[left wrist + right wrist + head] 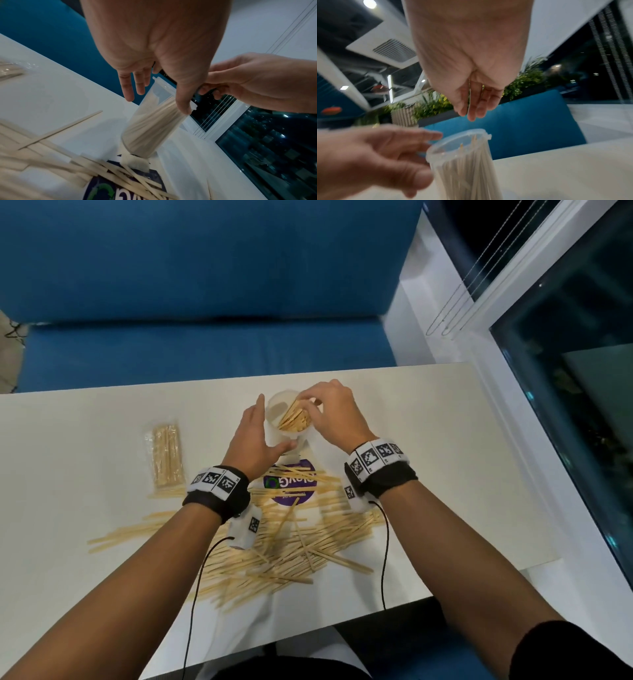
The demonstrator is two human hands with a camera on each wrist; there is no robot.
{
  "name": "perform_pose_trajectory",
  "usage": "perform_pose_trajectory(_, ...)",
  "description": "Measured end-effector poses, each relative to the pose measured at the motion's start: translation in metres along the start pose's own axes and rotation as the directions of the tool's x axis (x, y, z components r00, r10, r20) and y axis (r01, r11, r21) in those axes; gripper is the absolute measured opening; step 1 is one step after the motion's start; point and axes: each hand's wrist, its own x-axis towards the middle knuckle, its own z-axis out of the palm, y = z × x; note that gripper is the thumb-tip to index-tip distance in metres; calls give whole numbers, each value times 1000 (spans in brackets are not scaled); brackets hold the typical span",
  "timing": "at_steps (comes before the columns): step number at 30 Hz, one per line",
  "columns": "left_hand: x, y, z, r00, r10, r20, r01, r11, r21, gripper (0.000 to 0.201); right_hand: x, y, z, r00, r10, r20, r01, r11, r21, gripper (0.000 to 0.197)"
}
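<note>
A clear plastic cup (273, 436) (150, 128) (462, 169) stands on the white table (428, 440), packed with leaning wooden sticks (294, 416). My left hand (251, 436) (154, 54) (368, 155) brackets the cup from the left. Its fingers are straight along the far-left side, and its thumb (183, 106) lies against the near wall. My right hand (332, 412) (471, 67) (257, 83) hovers over the cup's mouth with its fingers hanging down at the stick tops. Whether a stick is between them is unclear.
A wide scatter of loose wooden sticks (281, 546) lies between my forearms, partly over a round purple label (291, 484). A clear packet of sticks (166, 455) lies to the left. A blue sofa (205, 302) is behind the table, and a dark window (582, 371) is at right.
</note>
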Motion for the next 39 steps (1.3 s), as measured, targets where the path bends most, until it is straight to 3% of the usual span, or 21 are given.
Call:
perform_pose_trajectory(2, -10, -5, 2, 996, -78, -39, 78, 997, -6, 110, -16, 9, -10, 992, 20, -128, -5, 994, 112, 18)
perform_pose_trajectory(5, -35, -18, 10, 980, -139, -139, 140, 990, -4, 74, -51, 31, -15, 980, 88, -178, -46, 972, 231, 13)
perform_pose_trajectory(8, -63, -28, 27, 984, -139, -108, 140, 990, 9, 27, -93, 57, -6, 985, 154, -80, -129, 957, 259, 11)
perform_pose_trajectory(11, -91, -30, 51, 991, -131, 29, 131, 991, 4, 6, -131, 84, 12, 963, 217, 163, -241, 959, 148, 16)
perform_pose_trajectory(13, -105, -29, 68, 988, -113, 108, 112, 994, 16, 5, -153, 96, 28, 919, 187, 348, -197, 980, -9, 31)
perform_pose_trajectory(16, -120, -28, 90, 974, -69, 215, 47, 993, 107, 6, -177, 101, 53, 859, 30, 511, 54, 987, -150, 54)
perform_pose_trajectory(17, -124, -28, 95, 967, -65, 248, 23, 985, 170, 15, -182, 101, 60, 847, -16, 532, 124, 978, -169, 60)
perform_pose_trajectory(20, -137, -29, 110, 941, -78, 328, -48, 932, 358, 51, -191, 102, 73, 833, -112, 541, 259, 945, -202, 66)
perform_pose_trajectory(22, -143, -30, 116, 944, -83, 319, -57, 912, 405, 60, -192, 103, 77, 835, -147, 531, 293, 935, -202, 61)
perform_pose_trajectory(30, -149, -30, 120, 969, -8, 248, -75, 942, 327, 41, -187, 113, 83, 837, -223, 499, 364, 909, -204, 36)
perform_pose_trajectory(34, -152, -35, 118, 975, -3, 221, -67, 949, 308, 38, -191, 113, 78, 867, -205, 454, 329, 920, -213, 52)
perform_pose_trajectory(37, -154, -37, 118, 978, 2, 207, -58, 962, 266, 37, -201, 108, 80, 854, -203, 479, 340, 915, -218, 69)
perform_pose_trajectory(39, -153, -38, 118, 978, -5, 207, -44, 972, 230, 37, -203, 105, 86, 848, -226, 479, 369, 901, -227, 65)
